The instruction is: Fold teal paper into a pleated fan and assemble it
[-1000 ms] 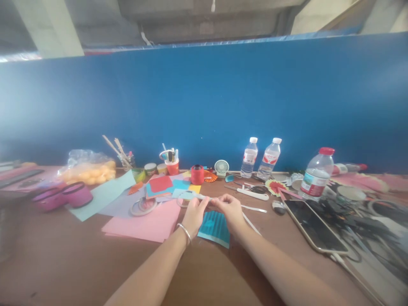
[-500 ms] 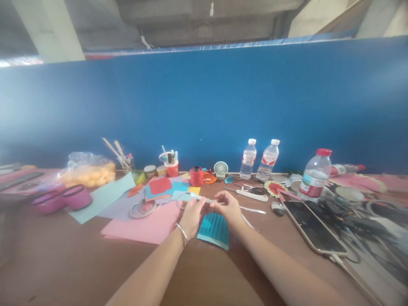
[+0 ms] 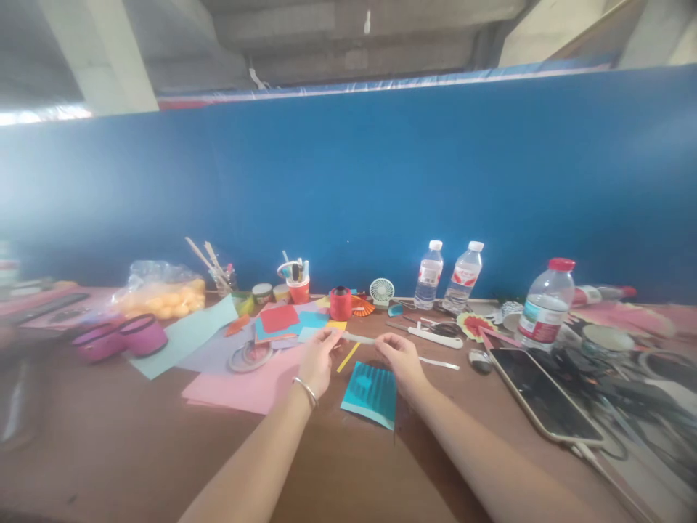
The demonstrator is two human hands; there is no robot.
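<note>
My left hand (image 3: 316, 360) and my right hand (image 3: 401, 357) are raised a little above the brown table (image 3: 109, 436), each pinching one end of a thin pale strip (image 3: 358, 338) stretched between them. A yellow strip (image 3: 348, 357) lies on the table under it. Just in front of my hands lies a pleated teal paper (image 3: 372, 393). My left wrist wears a silver bangle. A pink sheet (image 3: 245, 385) lies left of my left hand, with tape rolls (image 3: 250, 355) on it.
A blue partition (image 3: 348, 181) backs the table. Along it stand a red cup of pens (image 3: 298, 289), a red spool (image 3: 340, 303), a small fan (image 3: 382, 291) and three water bottles (image 3: 544, 305). A phone (image 3: 541, 396) lies right; purple boxes (image 3: 128, 335) and a bag (image 3: 160, 290) left.
My hands have drawn apart, stretching the pale strip longer between them. The yellow strip now shows below it. The camera view has shifted slightly.
</note>
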